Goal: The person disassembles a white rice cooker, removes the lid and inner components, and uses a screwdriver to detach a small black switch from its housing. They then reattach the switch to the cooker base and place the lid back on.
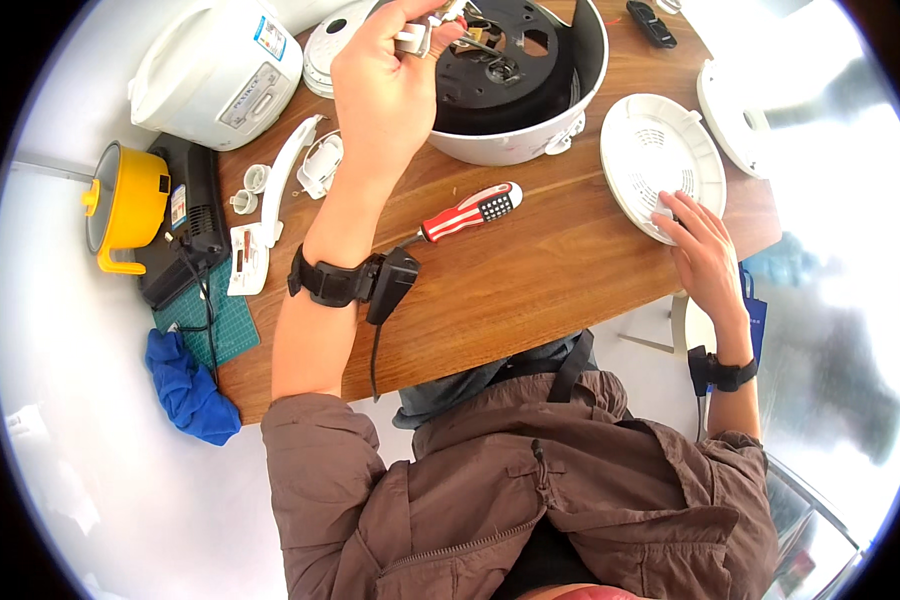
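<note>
My left hand (385, 100) is raised at the near left side of an opened rice cooker body (500, 148). Its fingers are closed on a small white part (412, 40) with wires and metal bits about it. Inside the cooker body shows a black round base (480, 85) with cut-out holes and loose wiring. On the right, my right hand (708, 255) rests its outstretched fingers on the near edge of a round white vented cover (660, 150). A small dark spot shows by those fingertips; I cannot make it out. A red and white screwdriver handle (470, 212) lies between my hands.
At the left stand a white rice cooker (220, 75), a yellow pot (130, 210) and a black case (195, 190). White plastic pieces (250, 255) lie nearer. A green mat (225, 320), a blue cloth (185, 385), a white ring (735, 120) and a black device (652, 24) edge the table.
</note>
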Motion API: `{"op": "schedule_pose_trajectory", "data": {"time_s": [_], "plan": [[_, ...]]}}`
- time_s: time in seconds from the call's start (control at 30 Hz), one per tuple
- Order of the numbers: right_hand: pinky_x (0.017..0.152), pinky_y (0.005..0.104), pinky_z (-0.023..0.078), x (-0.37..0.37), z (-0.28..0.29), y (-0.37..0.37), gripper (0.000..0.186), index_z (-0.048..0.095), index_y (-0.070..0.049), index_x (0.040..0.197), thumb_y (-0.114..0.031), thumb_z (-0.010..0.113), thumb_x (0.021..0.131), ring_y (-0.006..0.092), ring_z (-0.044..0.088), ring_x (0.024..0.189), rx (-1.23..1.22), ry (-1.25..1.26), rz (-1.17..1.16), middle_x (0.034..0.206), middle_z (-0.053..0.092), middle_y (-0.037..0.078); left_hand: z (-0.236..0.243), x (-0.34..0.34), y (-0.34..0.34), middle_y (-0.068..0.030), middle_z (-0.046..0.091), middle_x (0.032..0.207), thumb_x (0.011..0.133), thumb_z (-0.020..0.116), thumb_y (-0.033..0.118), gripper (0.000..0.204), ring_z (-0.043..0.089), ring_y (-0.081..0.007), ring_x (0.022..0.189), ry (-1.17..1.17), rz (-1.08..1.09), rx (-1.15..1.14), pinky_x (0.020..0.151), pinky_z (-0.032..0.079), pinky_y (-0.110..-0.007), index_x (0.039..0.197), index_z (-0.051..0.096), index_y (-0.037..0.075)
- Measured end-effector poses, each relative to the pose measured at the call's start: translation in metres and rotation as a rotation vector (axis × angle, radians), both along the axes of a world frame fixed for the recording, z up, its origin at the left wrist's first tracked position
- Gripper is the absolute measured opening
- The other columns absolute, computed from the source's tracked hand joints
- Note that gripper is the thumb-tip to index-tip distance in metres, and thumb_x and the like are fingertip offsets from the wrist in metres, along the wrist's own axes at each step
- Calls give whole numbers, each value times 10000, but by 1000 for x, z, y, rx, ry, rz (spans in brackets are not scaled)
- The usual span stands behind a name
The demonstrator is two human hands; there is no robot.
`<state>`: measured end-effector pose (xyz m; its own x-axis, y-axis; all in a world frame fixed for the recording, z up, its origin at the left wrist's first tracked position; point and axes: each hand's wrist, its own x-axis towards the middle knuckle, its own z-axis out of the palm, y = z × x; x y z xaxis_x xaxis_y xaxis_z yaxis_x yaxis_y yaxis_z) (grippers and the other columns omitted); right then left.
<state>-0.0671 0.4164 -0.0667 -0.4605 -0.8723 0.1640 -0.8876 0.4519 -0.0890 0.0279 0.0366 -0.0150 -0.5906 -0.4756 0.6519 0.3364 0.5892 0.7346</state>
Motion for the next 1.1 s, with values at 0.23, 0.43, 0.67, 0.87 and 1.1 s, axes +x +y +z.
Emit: {"op": "schedule_pose_trajectory", "data": {"time_s": [0.23, 0.43, 0.67, 0.87, 1.1], "plan": [[1068, 444, 427, 3, 58, -55, 479, 654, -66, 1287, -84, 760, 820, 326, 600, 1210, -301, -80, 40, 1296, 657, 119, 1, 4, 5, -103, 745, 995, 931, 728, 48, 253, 684, -157, 877, -44, 4, -141, 788, 524, -275, 1182, 712, 16], [929, 365, 523, -31, 99, -171, 290, 686, -39, 1186, -98, 710, 903, 289, 666, 1054, -640, -14, 127, 1134, 691, 124, 3, 3, 2, -119, 747, 955, 883, 679, -84, 327, 722, -160, 783, -29, 19, -234, 680, 530, -268, 1156, 749, 81], [1131, 506, 318, -43, 114, -214, 341, 717, -46, 1162, -110, 690, 828, 317, 571, 1234, -370, -68, 421, 1223, 666, 132, 0, 9, -5, -68, 740, 967, 897, 556, -133, 390, 771, -181, 873, 23, -92, -250, 720, 577, -259, 1180, 736, 66], [933, 436, 475, -30, 121, -227, 400, 689, -29, 1133, -224, 808, 805, 332, 638, 1061, -222, -303, 252, 1079, 696, 157, -3, 1, -5, -28, 759, 911, 941, 546, -67, 319, 778, -172, 892, 85, -140, -223, 703, 579, -252, 1135, 751, 82], [701, 404, 527, -30, 107, -232, 235, 677, -7, 968, -117, 795, 797, 336, 676, 759, -356, -224, 219, 798, 687, 171, 10, 4, -4, -110, 749, 1047, 876, 730, -8, 393, 684, -151, 938, -209, -414, 217, 828, 547, -309, 1265, 676, 11]]}}
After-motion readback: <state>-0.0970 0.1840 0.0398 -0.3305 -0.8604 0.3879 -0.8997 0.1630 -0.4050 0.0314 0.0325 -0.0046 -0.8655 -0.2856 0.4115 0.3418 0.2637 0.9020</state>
